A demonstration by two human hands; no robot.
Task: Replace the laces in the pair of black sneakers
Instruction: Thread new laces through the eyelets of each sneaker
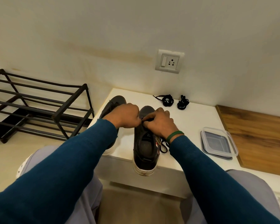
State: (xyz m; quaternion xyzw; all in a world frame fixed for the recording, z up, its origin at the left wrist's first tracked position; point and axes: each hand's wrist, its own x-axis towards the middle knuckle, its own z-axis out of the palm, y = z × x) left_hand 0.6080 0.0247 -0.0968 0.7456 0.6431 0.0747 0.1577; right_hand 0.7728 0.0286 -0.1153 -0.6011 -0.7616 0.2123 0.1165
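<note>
Fingertips of my left hand point(128, 115) and right hand point(160, 122) curl together, pinching the lace point(163, 151) at the eyelets of the centre sneaker point(145, 147) on the white table point(192, 120). I should free one eyelet at a time while steadying the shoe. Second sneaker point(114, 102) is left, coiled laces point(168, 100) far right.

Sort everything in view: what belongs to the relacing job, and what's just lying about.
Job: sneaker being worked on; its lace, pinched by left hand and right hand; second sneaker; two coiled laces.
Lying about: plastic container, shoe rack, wall socket, wooden surface.
</note>
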